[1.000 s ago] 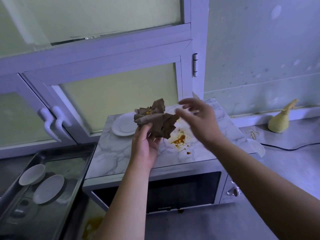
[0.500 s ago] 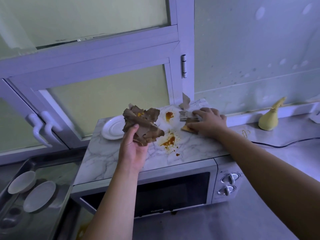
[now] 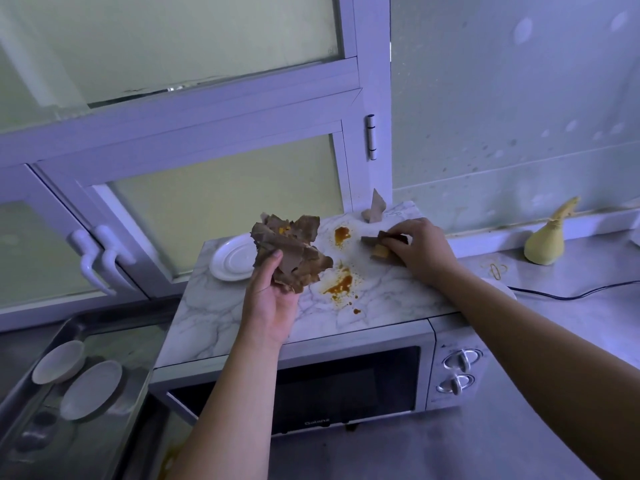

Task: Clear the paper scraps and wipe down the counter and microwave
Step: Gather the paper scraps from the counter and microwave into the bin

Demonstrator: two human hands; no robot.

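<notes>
My left hand (image 3: 272, 299) grips a crumpled bunch of brown paper scraps (image 3: 289, 249) above the marble-patterned top of the microwave (image 3: 221, 327). My right hand (image 3: 420, 249) pinches more brown scraps (image 3: 375, 244) lying on the right part of that top. Another brown scrap (image 3: 375, 211) stands at the back edge against the window frame. Orange sauce stains (image 3: 341, 284) mark the microwave top between my hands, with a smaller stain (image 3: 341, 233) further back.
A white saucer (image 3: 230, 261) sits on the microwave's back left. A steel tray (image 3: 20, 393) at the left holds two white dishes (image 3: 91, 389). A yellow cloth bundle (image 3: 545, 245), a rubber band (image 3: 495, 270) and a black cable (image 3: 571, 296) lie on the counter at the right.
My right hand went from the bunch in my left hand down to the microwave top and closed on the scraps there. My left hand has held its bunch steady.
</notes>
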